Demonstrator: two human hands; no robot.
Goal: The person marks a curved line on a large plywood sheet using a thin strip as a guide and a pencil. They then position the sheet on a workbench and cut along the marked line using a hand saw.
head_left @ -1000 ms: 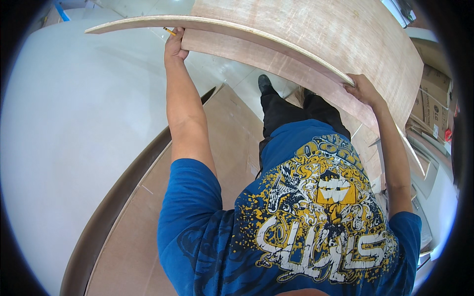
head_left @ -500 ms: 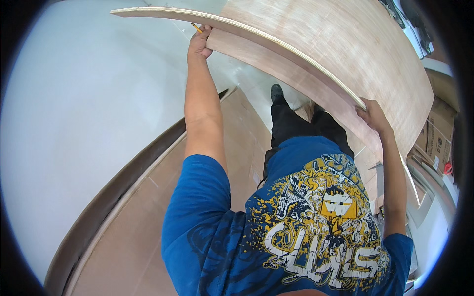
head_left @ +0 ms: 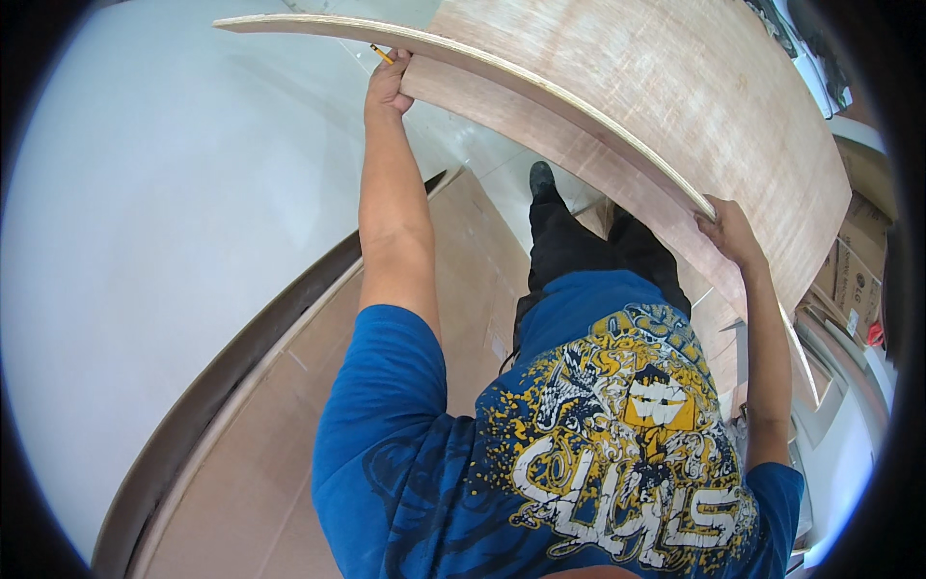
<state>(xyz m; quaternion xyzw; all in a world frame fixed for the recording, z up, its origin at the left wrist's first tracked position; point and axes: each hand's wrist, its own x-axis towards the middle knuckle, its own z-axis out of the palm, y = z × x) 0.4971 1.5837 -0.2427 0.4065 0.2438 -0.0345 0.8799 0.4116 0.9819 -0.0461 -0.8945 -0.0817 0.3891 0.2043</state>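
A curved plywood assembly spans the upper view, with a long thin board [head_left: 540,82] showing a pale layered edge, a narrower strip [head_left: 463,96] under it and a wide panel [head_left: 675,87] beyond. My left hand [head_left: 387,82] is closed on the left end of the narrower strip, with a yellow pencil [head_left: 382,54] held among its fingers. My right hand [head_left: 728,232] grips the layered edge near the right end, fingertips partly hidden by the wood.
A large brown sheet [head_left: 260,425] with a dark curved edge band lies at the lower left, beside a broad white surface [head_left: 164,222]. Cardboard boxes [head_left: 858,251] and a small red item [head_left: 876,333] are stacked at right. My feet stand on pale tiles [head_left: 502,159].
Since a second ago, the plywood and both hands have shifted right in the view, the right end moving downward. In the last half second they have barely moved.
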